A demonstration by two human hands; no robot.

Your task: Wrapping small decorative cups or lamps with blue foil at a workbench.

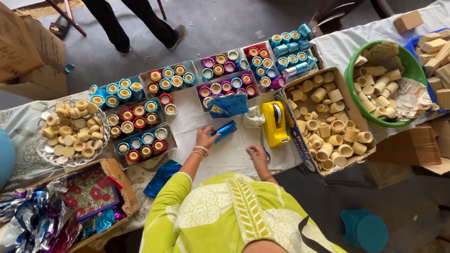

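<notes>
Left hand (205,137) pinches blue foil-wrapped cup (225,130), right hand (259,156) flat, empty; many wrapped cups trayed (140,140), boxful of bare wooden cups (328,126) remaining.

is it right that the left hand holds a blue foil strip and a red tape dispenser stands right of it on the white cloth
Not quite: the head view shows the tape dispenser is yellow, not red. The left hand does hold a blue foil strip, and the dispenser stands right of it on the white cloth.

blue foil strip (226,130): glossy, metallic | tape dispenser (274,122): smooth yellow plastic | cups (328,126): matt, pale, wood-like | box (300,140): cardboard | tabletop (220,154): white cloth | basin (412,68): glossy green plastic
</notes>
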